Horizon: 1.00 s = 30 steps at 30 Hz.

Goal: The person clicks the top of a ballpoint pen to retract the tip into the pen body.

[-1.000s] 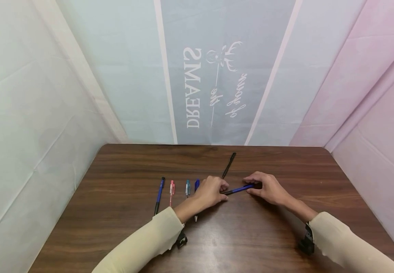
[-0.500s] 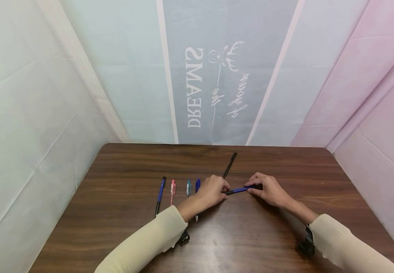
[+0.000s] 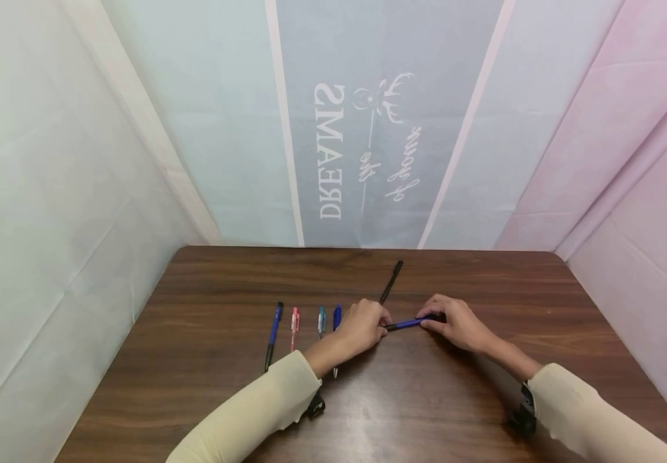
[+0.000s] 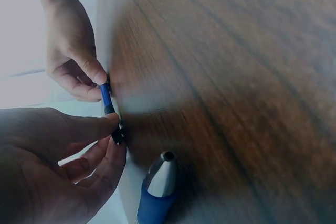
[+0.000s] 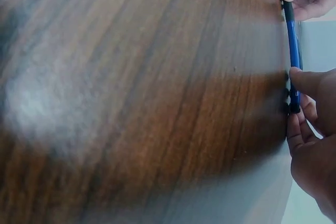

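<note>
Head view: left hand (image 3: 361, 326) and right hand (image 3: 456, 323) apparently pinch blue pen (image 3: 406, 324).

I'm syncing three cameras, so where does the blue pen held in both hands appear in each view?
Head: blue pen right of centre, below mid-height, between the left hand and right hand.
Left wrist: blue pen left of centre, near mid-height.
Right wrist: blue pen near the right edge, mostly upper half.
Shared landmark: brown wood-grain tabletop.

From where I stand, the white capitals (image 3: 329, 151) on the grey-blue backdrop (image 3: 368, 58) spell "DREAMS", sideways and mirrored, with a smaller "the" (image 3: 369, 167) alongside and looping script (image 3: 404, 164) I can't quite make out.
</note>
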Motion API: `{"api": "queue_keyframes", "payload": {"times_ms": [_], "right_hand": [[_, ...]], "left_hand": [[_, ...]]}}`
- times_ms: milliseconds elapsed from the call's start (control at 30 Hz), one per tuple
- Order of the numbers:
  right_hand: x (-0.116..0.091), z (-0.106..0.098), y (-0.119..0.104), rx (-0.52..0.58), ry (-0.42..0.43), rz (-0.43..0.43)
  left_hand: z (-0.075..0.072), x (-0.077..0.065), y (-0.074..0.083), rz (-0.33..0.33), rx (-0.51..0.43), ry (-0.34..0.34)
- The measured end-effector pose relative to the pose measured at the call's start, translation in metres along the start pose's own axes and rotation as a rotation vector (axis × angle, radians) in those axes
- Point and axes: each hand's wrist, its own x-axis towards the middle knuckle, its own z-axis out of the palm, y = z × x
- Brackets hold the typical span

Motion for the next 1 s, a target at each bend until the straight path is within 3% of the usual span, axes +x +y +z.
{"api": "queue_keyframes", "payload": {"times_ms": [533,833,1000], "right_hand": [[0.004,-0.009,-0.006,0.091,-0.027,0.133],[0.011,-0.017,-0.014,0.306,-0.048,0.248],[0.016,-0.017,-0.017,0.372,-0.009,0.274]], "left_hand": [[0.001,-0.004,-0.002,-0.030,-0.101,0.019],[-0.002,-0.007,-0.002,-0.043,-0.184,0.033],[-0.002,-0.008,-0.003,-0.066,-0.273,0.022]]}}
